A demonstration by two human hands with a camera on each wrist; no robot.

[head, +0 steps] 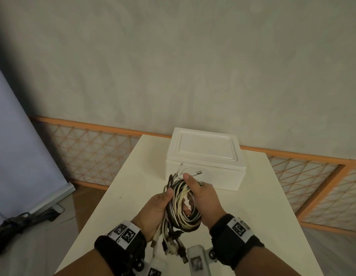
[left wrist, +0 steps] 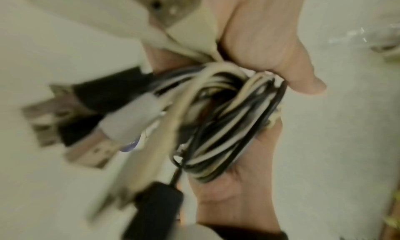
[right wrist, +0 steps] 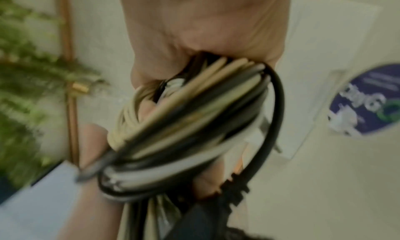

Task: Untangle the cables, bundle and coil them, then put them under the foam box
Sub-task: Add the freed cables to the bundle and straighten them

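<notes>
A coil of black, white and cream cables (head: 183,206) hangs above the white table (head: 253,206), held between both hands. My left hand (head: 157,206) grips its left side, thumb on top. On the right side my right hand (head: 203,198) wraps the coil with the thumb pointing up. Loose plug ends (head: 173,248) dangle below the coil, and thin connector tips (head: 190,172) stick out at its top. The white foam box (head: 205,158) stands lid-up on the table just beyond the hands. The left wrist view shows blurred USB plugs (left wrist: 90,120) and the coil (left wrist: 227,137); in the right wrist view the coil (right wrist: 194,124) fills the grip.
An orange-framed lattice fence (head: 97,152) runs behind the table below a plain wall. On the floor at left lie a pale leaning panel (head: 19,156) and a dark bundle (head: 17,224). Bare tabletop lies to the right of the hands and box.
</notes>
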